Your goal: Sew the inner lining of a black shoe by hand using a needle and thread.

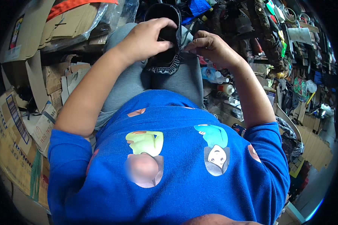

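Blue shirt (176,180) below; black leather boot (165,41), wrinkled, gripped by both hands.

your single head camera looks steeply down from close above your blue shirt (169,165) and lap, facing forward; cardboard boxes (22,123) lie left, cluttered shelves (281,45) far right.

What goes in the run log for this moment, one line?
left hand: grips black shoe on lap | right hand: pinches at shoe's edge | cardboard at left | bottles at right
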Tool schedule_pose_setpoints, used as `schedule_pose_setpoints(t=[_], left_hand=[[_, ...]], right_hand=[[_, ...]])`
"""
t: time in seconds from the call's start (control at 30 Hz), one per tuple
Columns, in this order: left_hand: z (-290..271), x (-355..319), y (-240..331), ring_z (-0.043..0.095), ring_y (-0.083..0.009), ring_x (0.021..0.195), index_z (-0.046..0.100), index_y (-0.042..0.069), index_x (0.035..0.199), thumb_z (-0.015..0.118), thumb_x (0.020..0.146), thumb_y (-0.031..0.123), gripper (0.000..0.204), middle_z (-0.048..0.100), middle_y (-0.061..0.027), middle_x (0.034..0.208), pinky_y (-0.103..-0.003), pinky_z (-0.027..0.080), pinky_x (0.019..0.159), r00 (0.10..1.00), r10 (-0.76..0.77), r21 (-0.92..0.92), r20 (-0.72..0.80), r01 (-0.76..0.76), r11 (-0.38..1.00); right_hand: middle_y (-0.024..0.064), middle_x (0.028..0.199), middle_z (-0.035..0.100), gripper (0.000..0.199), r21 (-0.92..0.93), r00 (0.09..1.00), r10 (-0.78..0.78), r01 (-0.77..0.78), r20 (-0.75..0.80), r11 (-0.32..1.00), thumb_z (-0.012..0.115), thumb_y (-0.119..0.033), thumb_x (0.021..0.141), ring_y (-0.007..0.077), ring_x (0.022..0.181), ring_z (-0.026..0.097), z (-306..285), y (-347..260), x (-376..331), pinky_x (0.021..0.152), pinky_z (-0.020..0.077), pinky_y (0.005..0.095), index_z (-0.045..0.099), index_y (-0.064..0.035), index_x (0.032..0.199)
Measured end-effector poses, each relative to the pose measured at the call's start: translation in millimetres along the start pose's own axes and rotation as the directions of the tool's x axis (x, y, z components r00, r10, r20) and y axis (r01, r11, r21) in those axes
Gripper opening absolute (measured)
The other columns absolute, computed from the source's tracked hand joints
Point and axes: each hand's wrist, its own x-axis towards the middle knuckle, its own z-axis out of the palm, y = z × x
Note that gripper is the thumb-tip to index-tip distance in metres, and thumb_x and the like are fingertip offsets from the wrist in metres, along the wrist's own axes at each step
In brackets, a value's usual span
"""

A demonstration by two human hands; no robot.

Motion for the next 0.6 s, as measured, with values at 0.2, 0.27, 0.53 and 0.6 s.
schedule_pose_setpoints(t=[0.2,0.27,0.53,0.6], left_hand=[[8.1,32.5,8.2,0.062,-0.0199,0.085,0.065,0.001,0.093,0.074,0.069,0.010,0.027,0.066,-0.0103,0.090,-0.030,0.048,0.079,0.901,-0.093,-0.029,0.425,0.116,0.993],[8.0,37.6,6.3,0.062,-0.0194,0.084,0.066,0.001,0.092,0.074,0.070,0.010,0.025,0.065,-0.0101,0.089,-0.030,0.048,0.079,0.875,-0.088,-0.062,0.477,0.134,0.989],[9.2,53.5,8.7,0.062,-0.0164,0.080,0.069,0.000,0.097,0.067,0.077,0.008,0.021,0.067,-0.0076,0.086,-0.029,0.049,0.079,0.758,-0.086,-0.158,0.647,0.243,0.957],[6.8,60.5,17.5,0.061,-0.0148,0.080,0.068,0.000,0.098,0.067,0.078,0.008,0.022,0.067,-0.0071,0.086,-0.028,0.049,0.078,0.720,-0.109,-0.125,0.686,0.264,0.956]], right_hand=[[0.0018,0.081,0.051,0.022,-0.163,0.991,-0.132,0.126,-0.029,0.979,0.062,0.004,0.079,0.0131,0.074,0.056,-1.4,5.6,-5.4,0.067,0.0476,0.0264,0.070,-0.0103,0.094],[0.0022,0.081,0.052,0.021,-0.145,0.996,-0.082,0.076,-0.040,0.986,0.063,0.004,0.079,0.0134,0.075,0.057,-2.4,5.5,-8.7,0.066,0.0480,0.0263,0.070,-0.0088,0.093],[0.0023,0.081,0.054,0.015,-0.034,0.993,-0.003,-0.001,-0.114,0.999,0.064,0.006,0.077,0.0132,0.077,0.059,0.0,21.6,-26.4,0.067,0.0491,0.0263,0.067,-0.0039,0.088],[0.0019,0.081,0.054,0.016,0.047,0.988,0.004,0.003,-0.152,0.999,0.063,0.007,0.077,0.0129,0.078,0.059,2.3,30.1,-30.1,0.069,0.0487,0.0257,0.067,-0.0035,0.088]])
